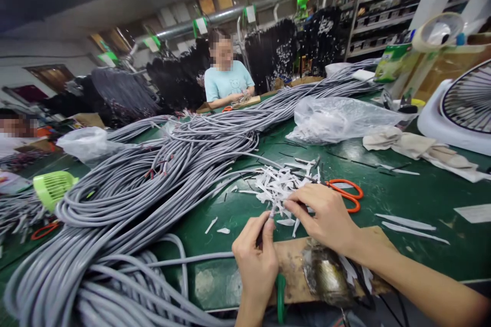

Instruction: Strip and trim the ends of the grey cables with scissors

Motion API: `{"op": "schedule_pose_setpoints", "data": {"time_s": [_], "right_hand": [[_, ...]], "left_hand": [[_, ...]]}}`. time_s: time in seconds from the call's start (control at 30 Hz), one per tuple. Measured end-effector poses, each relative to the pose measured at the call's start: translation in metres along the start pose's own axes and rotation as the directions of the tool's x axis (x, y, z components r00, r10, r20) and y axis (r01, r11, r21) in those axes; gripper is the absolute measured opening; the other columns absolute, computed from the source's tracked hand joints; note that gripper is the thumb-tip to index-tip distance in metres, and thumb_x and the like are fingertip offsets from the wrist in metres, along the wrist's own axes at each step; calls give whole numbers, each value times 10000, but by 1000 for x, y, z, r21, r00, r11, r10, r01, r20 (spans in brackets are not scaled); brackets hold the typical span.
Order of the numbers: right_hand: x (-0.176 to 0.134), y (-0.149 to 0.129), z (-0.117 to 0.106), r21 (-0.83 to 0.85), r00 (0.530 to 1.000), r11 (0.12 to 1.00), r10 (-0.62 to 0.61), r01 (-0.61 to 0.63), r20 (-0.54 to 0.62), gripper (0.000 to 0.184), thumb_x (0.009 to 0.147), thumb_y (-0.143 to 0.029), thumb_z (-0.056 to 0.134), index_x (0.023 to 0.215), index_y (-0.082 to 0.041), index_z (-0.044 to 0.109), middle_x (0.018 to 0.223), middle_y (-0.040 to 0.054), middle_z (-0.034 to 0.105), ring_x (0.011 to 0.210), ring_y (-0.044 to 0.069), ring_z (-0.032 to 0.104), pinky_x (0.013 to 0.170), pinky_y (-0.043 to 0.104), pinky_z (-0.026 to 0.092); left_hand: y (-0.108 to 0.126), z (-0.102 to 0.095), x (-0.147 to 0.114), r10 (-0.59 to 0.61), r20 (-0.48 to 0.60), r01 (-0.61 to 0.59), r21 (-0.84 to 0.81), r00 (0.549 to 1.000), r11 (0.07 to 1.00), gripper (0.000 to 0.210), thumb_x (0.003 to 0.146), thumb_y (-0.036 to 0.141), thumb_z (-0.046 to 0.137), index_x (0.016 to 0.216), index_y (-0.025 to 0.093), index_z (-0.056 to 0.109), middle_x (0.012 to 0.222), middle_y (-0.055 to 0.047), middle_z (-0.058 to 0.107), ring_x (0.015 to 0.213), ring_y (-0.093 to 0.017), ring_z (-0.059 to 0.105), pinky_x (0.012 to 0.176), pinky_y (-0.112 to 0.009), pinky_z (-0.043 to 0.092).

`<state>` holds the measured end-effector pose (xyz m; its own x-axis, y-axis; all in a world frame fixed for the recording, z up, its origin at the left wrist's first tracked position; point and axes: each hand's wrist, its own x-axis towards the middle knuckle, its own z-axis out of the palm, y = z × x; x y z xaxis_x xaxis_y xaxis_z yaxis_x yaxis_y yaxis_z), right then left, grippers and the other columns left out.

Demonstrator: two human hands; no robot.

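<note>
Two hands (pixel 256 250) (pixel 326 217), seemingly near table edge (pixel 220 310)

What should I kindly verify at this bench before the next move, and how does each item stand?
1. Left grip holds the grey cable near its end: ok.
2. Right grip close to that end: ok.
3. Right fingertips touching the cable: cannot tell.
4. Orange-handled scissors lying on the green table, out of both grips: ok.
5. Area around the cable end free of white scraps: not ok.
6. Condition of the cable end: cannot tell, too small.
</note>
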<state>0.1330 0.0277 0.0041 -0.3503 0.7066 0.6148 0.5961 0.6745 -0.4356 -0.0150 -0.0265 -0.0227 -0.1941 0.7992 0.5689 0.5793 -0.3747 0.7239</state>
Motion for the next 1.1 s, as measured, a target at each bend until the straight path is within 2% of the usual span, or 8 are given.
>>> {"op": "schedule_pose_setpoints", "data": {"time_s": [0.17, 0.4, 0.57, 0.73, 0.8, 0.9, 0.97, 1.1], "right_hand": [[-3, -2, 1, -20, 995, 995, -95, 94, -28, 202, 867, -240, 494, 716, -155, 598, 667, 29, 624, 651, 145, 506, 633, 270, 327], [-3, -1, 3, -5, 992, 992, -124, 124, 17, 203, 855, -235, 506, 693, -151, 597, 642, 27, 607, 628, 139, 471, 612, 277, 304], [-3, -2, 4, 214, 987, 975, 30, -64, 160, 198, 835, -250, 527, 690, -148, 614, 616, 12, 580, 597, 117, 487, 570, 236, 332], [0, -4, 1, 443, 938, 846, 169, -295, 301, 253, 831, -290, 518, 635, -142, 581, 551, -21, 517, 508, 80, 418, 480, 198, 317], [1, -3, -5, 554, 946, 773, 191, -309, 261, 292, 839, -330, 500, 620, -145, 552, 539, -20, 478, 502, 83, 399, 464, 200, 316], [3, 0, -16, 692, 948, 670, 312, -267, 63, 349, 861, -387, 453, 598, -162, 489, 552, -17, 430, 504, 86, 372, 453, 207, 308], [3, 1, -20, 693, 925, 663, 380, -283, 14, 307, 834, -393, 496, 622, -170, 489, 546, -34, 379, 485, 80, 330, 432, 205, 278], [0, -1, -10, 535, 927, 759, 279, -372, 251, 199, 700, -285, 648, 857, -180, 582, 541, -70, 291, 473, 74, 277, 410, 193, 222]], "left_hand": [[1, 0, 0, 5, 16, -5, -20, 1000, 1000, 142, 821, 158, 527, 863, 128, 659, 719, -52, 648, 629, -143, 596, 595, -219, 459], [1, 0, 0, 14, 66, -14, -5, 998, 1000, 141, 826, 157, 522, 872, 131, 653, 729, -53, 651, 635, -142, 598, 598, -221, 458], [-1, 1, -1, 5, 127, -3, -22, 992, 1000, 138, 817, 146, 531, 874, 135, 657, 737, -55, 651, 648, -146, 599, 615, -230, 463], [-2, 1, 1, 3, 133, 2, -36, 991, 999, 126, 804, 157, 550, 859, 139, 662, 730, -53, 657, 628, -145, 600, 586, -226, 465], [-1, 1, 2, -37, 158, 36, 8, 987, 999, 124, 802, 166, 553, 833, 143, 671, 684, -44, 653, 590, -141, 590, 568, -226, 460], [1, 2, 2, -99, 184, 88, 64, 978, 994, 128, 798, 187, 559, 783, 148, 680, 635, -35, 645, 554, -139, 578, 547, -227, 451], [2, 3, 2, -127, 164, 122, 35, 978, 992, 135, 800, 209, 558, 785, 146, 677, 655, -41, 651, 567, -142, 586, 545, -226, 457], [1, 3, 0, -156, 90, 162, -68, 984, 984, 152, 807, 237, 550, 845, 139, 660, 735, -65, 664, 650, -166, 621, 597, -241, 496]]}}
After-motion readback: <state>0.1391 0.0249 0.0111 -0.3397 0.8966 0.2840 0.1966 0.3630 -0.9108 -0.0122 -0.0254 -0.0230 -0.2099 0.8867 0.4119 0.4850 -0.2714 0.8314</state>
